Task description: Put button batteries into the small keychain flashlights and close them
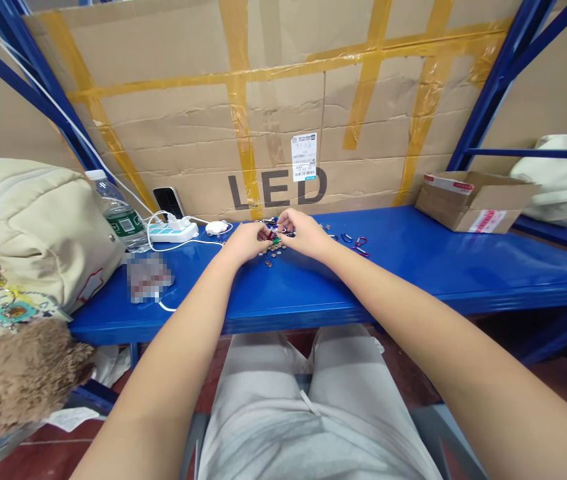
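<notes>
**Around the blue shelf**

A taped cardboard sheet (273,113) marked "LED" backs the blue shelf (463,267). At the left lies a beige bag (38,220) with a plush charm (18,373) hanging from it; just beside the bag stands a water bottle (118,210). A phone (168,200) leans behind a white power strip (176,231). An open carton (473,199) sits at the right, near a white bag (563,173).

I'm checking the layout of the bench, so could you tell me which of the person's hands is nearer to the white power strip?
Left. The left hand lies just right of the white power strip, apart from it. The right hand is farther right, beyond the left hand, over the small metal pieces.
</notes>
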Action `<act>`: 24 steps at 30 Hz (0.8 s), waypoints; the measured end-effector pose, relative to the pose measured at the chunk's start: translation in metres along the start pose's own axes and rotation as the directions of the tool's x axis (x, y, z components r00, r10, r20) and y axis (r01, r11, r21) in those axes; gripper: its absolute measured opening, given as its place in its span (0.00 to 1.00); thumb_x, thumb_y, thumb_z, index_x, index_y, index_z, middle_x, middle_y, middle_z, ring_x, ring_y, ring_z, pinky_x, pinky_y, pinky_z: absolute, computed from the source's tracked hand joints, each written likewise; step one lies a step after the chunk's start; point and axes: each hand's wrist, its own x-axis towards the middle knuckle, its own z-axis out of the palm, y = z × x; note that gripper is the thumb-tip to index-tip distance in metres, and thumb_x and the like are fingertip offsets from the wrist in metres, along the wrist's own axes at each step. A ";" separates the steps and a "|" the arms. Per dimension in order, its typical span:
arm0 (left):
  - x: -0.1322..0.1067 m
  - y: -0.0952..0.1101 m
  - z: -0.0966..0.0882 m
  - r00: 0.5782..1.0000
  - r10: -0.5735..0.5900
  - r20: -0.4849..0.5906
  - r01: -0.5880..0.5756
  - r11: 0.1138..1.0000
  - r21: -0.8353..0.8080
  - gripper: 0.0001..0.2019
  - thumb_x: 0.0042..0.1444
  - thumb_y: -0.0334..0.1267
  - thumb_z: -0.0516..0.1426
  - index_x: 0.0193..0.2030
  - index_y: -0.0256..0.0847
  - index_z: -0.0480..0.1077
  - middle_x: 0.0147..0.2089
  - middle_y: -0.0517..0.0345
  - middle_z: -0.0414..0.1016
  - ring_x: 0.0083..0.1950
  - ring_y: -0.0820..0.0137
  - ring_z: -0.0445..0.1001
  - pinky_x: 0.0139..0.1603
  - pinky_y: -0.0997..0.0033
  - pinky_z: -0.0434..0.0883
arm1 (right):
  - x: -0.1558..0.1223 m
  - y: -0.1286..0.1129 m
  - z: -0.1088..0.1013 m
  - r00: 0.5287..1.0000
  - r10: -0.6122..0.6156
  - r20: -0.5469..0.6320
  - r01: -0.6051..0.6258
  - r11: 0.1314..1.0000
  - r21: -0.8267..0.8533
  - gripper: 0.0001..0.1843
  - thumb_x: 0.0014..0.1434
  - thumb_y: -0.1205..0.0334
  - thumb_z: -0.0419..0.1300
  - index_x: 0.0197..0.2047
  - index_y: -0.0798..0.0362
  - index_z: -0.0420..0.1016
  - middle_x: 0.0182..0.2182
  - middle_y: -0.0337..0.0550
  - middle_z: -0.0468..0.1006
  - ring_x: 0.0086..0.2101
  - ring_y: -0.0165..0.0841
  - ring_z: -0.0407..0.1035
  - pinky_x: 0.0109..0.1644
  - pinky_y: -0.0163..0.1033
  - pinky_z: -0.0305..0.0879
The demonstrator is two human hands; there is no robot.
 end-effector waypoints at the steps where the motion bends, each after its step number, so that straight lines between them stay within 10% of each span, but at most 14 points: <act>1: 0.000 0.001 0.000 1.000 0.010 0.001 -0.010 1.000 -0.013 0.03 0.50 0.33 0.60 0.33 0.40 0.73 0.35 0.57 0.79 0.37 0.67 0.76 0.38 0.71 0.68 | 0.000 -0.001 -0.002 1.000 -0.005 -0.006 0.005 1.000 0.001 0.11 0.51 0.70 0.59 0.40 0.53 0.66 0.36 0.43 0.78 0.37 0.34 0.69 0.41 0.38 0.64; 24: 0.001 0.000 0.004 0.994 0.105 -0.042 -0.104 0.994 0.031 0.04 0.49 0.32 0.58 0.33 0.40 0.73 0.34 0.56 0.80 0.38 0.64 0.77 0.38 0.70 0.69 | 0.001 0.000 -0.001 0.989 -0.142 -0.030 0.141 0.990 -0.019 0.08 0.53 0.68 0.59 0.38 0.54 0.73 0.35 0.43 0.78 0.38 0.36 0.70 0.43 0.40 0.64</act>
